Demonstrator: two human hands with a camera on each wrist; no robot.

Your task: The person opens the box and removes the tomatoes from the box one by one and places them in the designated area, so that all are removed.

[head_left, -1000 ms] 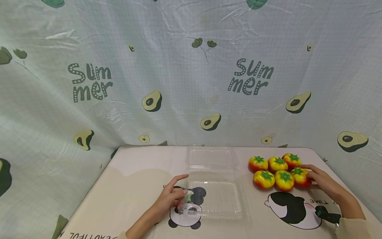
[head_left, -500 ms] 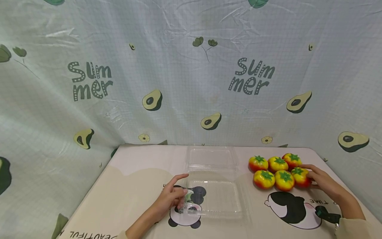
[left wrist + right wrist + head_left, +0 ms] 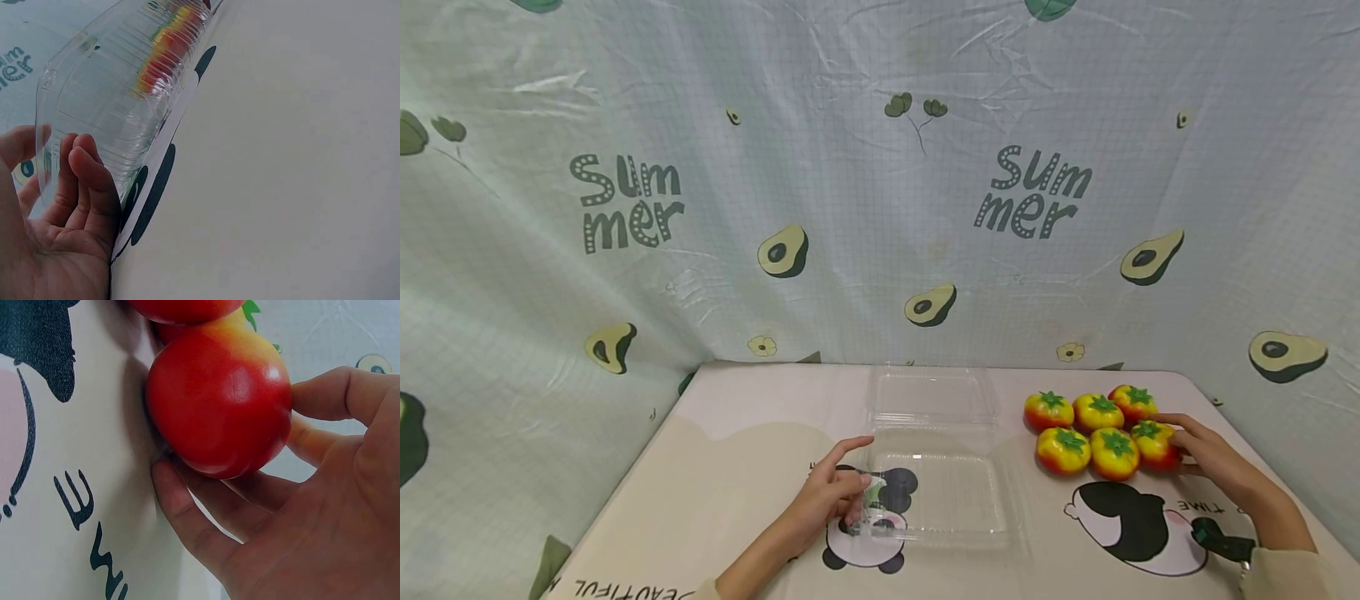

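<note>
A clear plastic clamshell box (image 3: 951, 498) lies spread on the table, its lid (image 3: 932, 398) folded back toward the wall. At the box's left edge, my left hand (image 3: 820, 504) pinches the rim; in the left wrist view, several fingers (image 3: 94, 172) curl against the clear side. Several yellow-red toy tomatoes with green leaf tops sit in two rows at the right. My right hand (image 3: 1213, 458) grips the nearest-row tomato at the right end (image 3: 1159, 448). Seen from the right wrist, thumb and fingers curve round that red tomato (image 3: 219, 400), which still rests among the others.
The other tomatoes (image 3: 1114, 454) stand close together, touching or nearly so. A printed cover (image 3: 737, 467) with a panda and lettering lies on the table. Behind it hangs a pale curtain (image 3: 850, 183) with avocado prints. A dark strap (image 3: 1221, 540) crosses by the right wrist.
</note>
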